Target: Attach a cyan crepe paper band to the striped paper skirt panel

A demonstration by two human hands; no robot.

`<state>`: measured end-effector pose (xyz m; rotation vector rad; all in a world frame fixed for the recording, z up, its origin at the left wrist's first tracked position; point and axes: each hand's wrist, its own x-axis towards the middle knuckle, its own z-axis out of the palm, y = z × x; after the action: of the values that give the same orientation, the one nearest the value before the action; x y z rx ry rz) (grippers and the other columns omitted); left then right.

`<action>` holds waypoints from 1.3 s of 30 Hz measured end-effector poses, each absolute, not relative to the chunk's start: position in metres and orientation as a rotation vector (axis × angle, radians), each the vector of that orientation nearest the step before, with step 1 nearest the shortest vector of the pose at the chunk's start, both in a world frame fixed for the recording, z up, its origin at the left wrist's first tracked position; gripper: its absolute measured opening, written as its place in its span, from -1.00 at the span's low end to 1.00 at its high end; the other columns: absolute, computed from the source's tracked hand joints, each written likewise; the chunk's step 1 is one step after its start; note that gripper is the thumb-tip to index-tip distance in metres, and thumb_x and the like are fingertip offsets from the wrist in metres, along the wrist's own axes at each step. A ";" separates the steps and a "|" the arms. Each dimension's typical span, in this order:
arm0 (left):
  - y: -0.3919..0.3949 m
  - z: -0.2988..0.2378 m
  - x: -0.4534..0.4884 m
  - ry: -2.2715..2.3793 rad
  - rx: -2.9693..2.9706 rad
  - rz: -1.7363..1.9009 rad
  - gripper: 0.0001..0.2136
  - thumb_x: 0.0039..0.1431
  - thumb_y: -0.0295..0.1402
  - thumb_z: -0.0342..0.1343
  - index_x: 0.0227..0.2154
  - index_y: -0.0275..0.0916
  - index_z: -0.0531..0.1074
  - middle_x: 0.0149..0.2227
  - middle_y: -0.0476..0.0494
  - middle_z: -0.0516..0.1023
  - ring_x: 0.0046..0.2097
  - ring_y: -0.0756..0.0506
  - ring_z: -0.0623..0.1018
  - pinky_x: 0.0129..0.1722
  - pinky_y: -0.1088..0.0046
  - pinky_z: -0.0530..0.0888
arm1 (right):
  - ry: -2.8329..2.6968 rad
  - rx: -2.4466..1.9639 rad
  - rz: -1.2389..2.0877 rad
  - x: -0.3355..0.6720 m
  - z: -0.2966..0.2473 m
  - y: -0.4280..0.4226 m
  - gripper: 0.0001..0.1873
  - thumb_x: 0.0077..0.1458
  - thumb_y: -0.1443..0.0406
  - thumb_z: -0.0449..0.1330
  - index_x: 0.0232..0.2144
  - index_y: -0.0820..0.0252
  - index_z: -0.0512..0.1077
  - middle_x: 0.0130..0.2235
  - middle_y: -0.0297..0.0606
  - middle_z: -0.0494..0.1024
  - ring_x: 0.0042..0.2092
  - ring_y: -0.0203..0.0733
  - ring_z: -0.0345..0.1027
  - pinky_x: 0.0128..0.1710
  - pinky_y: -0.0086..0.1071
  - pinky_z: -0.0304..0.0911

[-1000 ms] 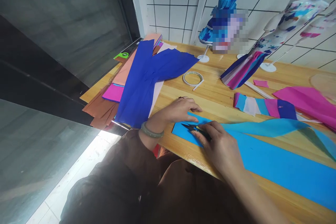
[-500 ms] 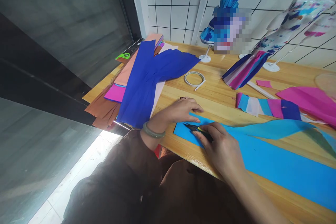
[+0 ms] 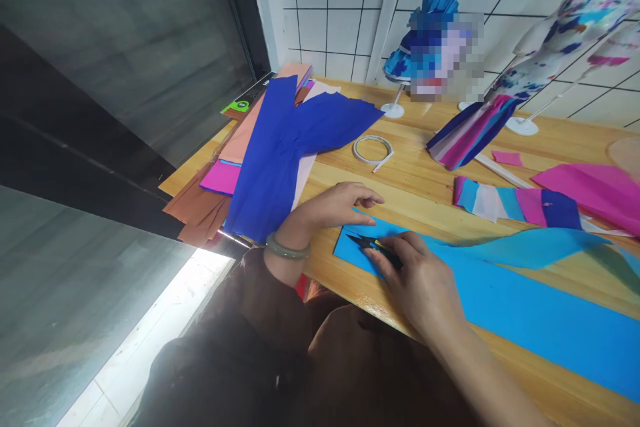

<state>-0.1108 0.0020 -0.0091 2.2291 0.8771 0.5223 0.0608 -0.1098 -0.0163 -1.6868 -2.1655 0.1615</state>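
A long bright-blue crepe paper strip [image 3: 530, 307] lies along the front of the wooden table. My right hand [image 3: 425, 273] rests on its left part, closed around small black scissors [image 3: 367, 241] whose pointed tips face left, low over the paper. Most of their handle is hidden in the palm. A narrower loose blue strip [image 3: 535, 247] curls away to the right along the far edge. Just beyond the paper's left end is my left hand [image 3: 345, 203], a green bangle on its wrist. Its thumb and fingers are apart, with nothing between them.
Dark-blue crepe paper [image 3: 280, 153] covers a stack of coloured sheets at the left. A tape roll [image 3: 373, 150] lies mid-table. Dressed mini mannequins [image 3: 560, 47] stand along the tiled wall. A striped paper piece [image 3: 517, 203] and pink paper [image 3: 590, 193] lie at the right.
My left hand has moved slightly left and up, away from the scissors, baring more of the paper's end. My right hand stays nearly in place with the scissors.
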 end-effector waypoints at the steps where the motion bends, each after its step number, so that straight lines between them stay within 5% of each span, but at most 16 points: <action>1: 0.002 -0.008 -0.114 0.916 2.212 0.515 -0.61 -0.05 -0.35 0.23 -0.11 -0.32 0.43 -0.17 -0.17 0.51 -0.15 -0.05 0.47 -0.12 0.42 0.38 | -2.167 -1.687 0.163 0.061 -0.017 -0.110 -0.62 0.16 0.04 0.03 -0.27 0.18 0.48 -0.27 -0.22 0.49 -0.30 -0.12 0.43 -0.42 -0.32 0.23; 7: 0.004 -0.006 -0.124 1.049 2.281 0.400 -0.68 -0.11 -0.37 0.26 -0.22 -0.29 0.48 -0.26 -0.11 0.52 -0.19 -0.05 0.47 -0.12 0.40 0.37 | -2.161 -1.651 0.146 0.062 -0.018 -0.110 -0.59 0.16 0.02 0.01 -0.27 0.20 0.47 -0.26 -0.22 0.50 -0.31 -0.15 0.43 -0.42 -0.34 0.24; 39: 0.002 -0.008 -0.123 1.063 2.298 0.388 -0.66 -0.09 -0.40 0.23 -0.17 -0.24 0.47 -0.20 -0.09 0.54 -0.14 -0.07 0.46 -0.09 0.44 0.34 | -2.115 -1.645 0.227 0.049 -0.015 -0.106 -0.64 0.17 0.06 0.02 -0.31 0.19 0.47 -0.27 -0.20 0.49 -0.29 -0.14 0.43 -0.36 -0.33 0.26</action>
<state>-0.1227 0.0020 -0.0077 2.2976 1.0628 0.3878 0.0495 -0.1062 -0.0146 -1.6447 -2.1151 0.2274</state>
